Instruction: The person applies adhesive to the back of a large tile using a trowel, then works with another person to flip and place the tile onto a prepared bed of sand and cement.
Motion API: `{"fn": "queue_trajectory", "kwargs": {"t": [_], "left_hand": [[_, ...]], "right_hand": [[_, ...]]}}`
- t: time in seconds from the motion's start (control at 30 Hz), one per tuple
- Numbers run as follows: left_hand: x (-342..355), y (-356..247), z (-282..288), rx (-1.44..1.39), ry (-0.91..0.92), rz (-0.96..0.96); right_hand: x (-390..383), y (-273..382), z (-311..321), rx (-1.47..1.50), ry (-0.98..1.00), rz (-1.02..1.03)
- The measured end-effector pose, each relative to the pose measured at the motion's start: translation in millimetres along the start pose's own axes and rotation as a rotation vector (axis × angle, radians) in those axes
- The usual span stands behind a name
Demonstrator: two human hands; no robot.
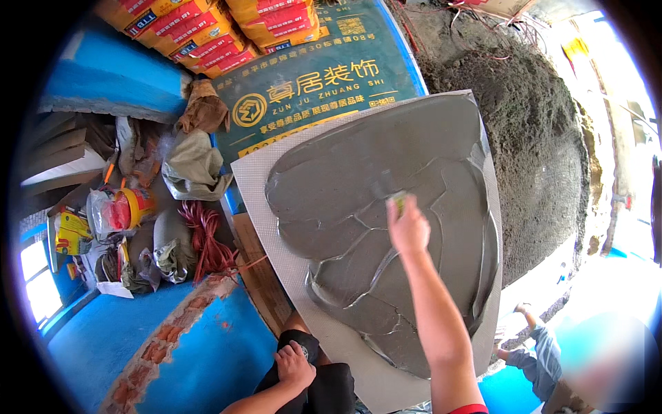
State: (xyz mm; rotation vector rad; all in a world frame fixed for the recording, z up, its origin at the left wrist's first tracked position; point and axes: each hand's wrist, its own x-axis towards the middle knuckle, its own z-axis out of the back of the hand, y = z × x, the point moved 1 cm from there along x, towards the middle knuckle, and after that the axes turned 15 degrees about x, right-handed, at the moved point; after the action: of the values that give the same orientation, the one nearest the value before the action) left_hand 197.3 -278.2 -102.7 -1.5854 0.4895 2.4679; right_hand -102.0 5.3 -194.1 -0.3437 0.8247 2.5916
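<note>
My right hand is closed round a trowel; only a bit of its yellow-green handle shows, and its blade is blurred. The trowel is over wet grey mortar, which covers most of a large tile. The mortar is smooth at the far end, with ridges and folded edges nearer to me. The tile's bare back has a fine textured pattern along the left edge. My left hand rests on my knee, holding nothing, its fingers laid over the dark cloth.
A green printed sheet lies beyond the tile, with stacked yellow-red bags on it. Right is a mound of grey mortar mix. Left are a yellow-red tub and coiled red cable. Another person's sleeve shows lower right.
</note>
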Motion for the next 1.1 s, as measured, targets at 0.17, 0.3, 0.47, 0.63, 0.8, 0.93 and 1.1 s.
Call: {"fn": "queue_trajectory", "kwargs": {"t": [0.17,0.3,0.47,0.63,0.8,0.93,1.1], "left_hand": [[-2.0,1.4,-8.2,-0.075,0.027,0.016],[0.6,4.3,-17.1,-0.001,-0.018,0.010],[3.8,0.6,-7.8,0.020,-0.050,-0.002],[2.5,5.0,-5.0,-0.010,-0.068,-0.013],[-1.5,6.4,-6.6,-0.032,-0.092,-0.011],[-2.2,8.3,-9.0,-0.052,-0.147,-0.005],[-1.7,11.5,-22.2,-0.052,-0.103,0.015]], "right_hand": [[65.1,-64.1,61.7,0.772,-0.196,-0.379],[54.2,-61.5,52.7,0.900,-0.023,-0.427],[-0.1,5.6,-17.6,0.560,0.099,-0.223],[-53.8,86.6,-79.0,0.546,0.305,-0.157],[-85.4,127.7,-109.7,0.514,0.370,-0.136],[-97.6,148.3,-127.6,0.443,0.402,-0.110],[-112.9,175.5,-151.3,0.340,0.441,-0.069]]}}
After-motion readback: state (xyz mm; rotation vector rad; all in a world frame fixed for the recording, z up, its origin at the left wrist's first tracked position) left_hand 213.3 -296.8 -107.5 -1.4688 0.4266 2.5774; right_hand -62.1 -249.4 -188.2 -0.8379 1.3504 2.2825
